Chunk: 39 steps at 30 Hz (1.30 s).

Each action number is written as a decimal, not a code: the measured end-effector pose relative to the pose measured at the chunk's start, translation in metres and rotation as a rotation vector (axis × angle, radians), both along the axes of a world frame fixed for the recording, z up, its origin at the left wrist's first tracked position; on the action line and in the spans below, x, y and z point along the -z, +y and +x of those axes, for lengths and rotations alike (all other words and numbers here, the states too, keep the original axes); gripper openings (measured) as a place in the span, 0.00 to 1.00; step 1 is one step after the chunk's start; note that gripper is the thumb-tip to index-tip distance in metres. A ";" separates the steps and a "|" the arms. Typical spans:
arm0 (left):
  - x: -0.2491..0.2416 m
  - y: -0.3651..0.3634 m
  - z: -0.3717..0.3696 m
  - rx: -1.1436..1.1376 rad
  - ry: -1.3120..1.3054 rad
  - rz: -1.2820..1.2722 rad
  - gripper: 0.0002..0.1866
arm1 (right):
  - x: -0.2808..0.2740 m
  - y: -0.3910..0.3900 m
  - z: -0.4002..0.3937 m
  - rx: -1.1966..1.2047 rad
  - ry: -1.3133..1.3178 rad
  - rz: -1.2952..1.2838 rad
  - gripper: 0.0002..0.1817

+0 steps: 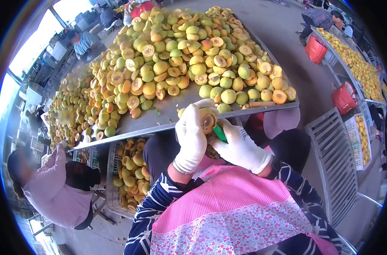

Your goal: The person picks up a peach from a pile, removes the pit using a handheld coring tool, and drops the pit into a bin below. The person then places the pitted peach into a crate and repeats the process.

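In front of the table's near edge, my left hand, in a white glove, is closed around a halved peach. Its cut face, with the brown stone area in the middle, is turned toward my right side. My right hand, gloved too, grips a tool with a green handle, right beside the peach half; the tool's working end is hidden. Just beyond both hands, yellow-green peaches, many of them cut in half, are heaped on the metal table.
A crate of peach halves stands below the table, left of my lap. At the left sits a co-worker in a pink top. A slatted grey rack and red bags are on the right. A wooden-handled tool lies near the table's right corner.
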<state>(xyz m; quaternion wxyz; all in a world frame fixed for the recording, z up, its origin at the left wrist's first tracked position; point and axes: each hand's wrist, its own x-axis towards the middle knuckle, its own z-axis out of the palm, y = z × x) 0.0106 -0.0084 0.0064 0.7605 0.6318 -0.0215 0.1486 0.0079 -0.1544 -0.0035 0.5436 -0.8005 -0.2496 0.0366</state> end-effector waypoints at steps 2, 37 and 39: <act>0.002 -0.003 -0.002 -0.028 -0.016 -0.039 0.28 | 0.003 0.004 0.001 -0.007 0.014 -0.002 0.19; -0.002 -0.008 0.010 0.110 0.013 0.034 0.35 | -0.003 -0.020 0.024 -0.328 0.177 -0.155 0.08; 0.000 -0.011 0.013 0.100 0.067 -0.036 0.35 | -0.010 -0.020 0.021 -0.292 0.375 -0.181 0.08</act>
